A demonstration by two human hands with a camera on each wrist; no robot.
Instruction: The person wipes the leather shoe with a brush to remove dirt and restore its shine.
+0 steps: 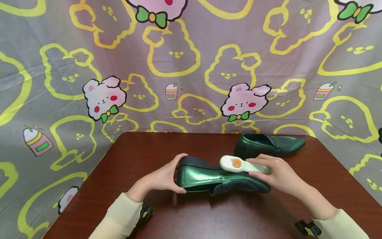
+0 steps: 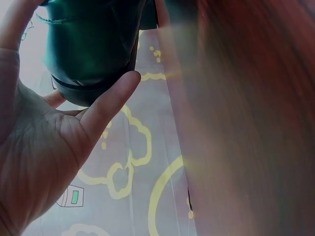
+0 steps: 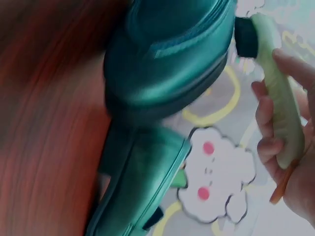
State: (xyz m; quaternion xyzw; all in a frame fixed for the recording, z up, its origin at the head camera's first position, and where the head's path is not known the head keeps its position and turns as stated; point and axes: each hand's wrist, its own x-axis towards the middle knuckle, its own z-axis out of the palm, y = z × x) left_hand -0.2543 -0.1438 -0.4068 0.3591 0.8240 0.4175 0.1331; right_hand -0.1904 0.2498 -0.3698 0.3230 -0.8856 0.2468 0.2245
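A green loafer [image 1: 203, 177] is held on its side above the table, its heel to the left and toe to the right. My left hand [image 1: 162, 176] grips its heel end between thumb and fingers; in the left wrist view the thumb of the left hand [image 2: 54, 132] lies against the dark edge of the shoe [image 2: 93, 49]. My right hand [image 1: 280, 172] holds a pale-handled brush [image 1: 231, 163] over the shoe's toe half. In the right wrist view the right hand [image 3: 295, 108] wraps the handle [image 3: 280, 98], and dark bristles [image 3: 245, 37] show near the shoe [image 3: 172, 64].
A second green loafer [image 1: 271, 146] stands upright at the table's back right, toe to the right. The dark red-brown table [image 1: 143, 142] runs back to a patterned cloth [image 1: 191, 83] hanging behind it.
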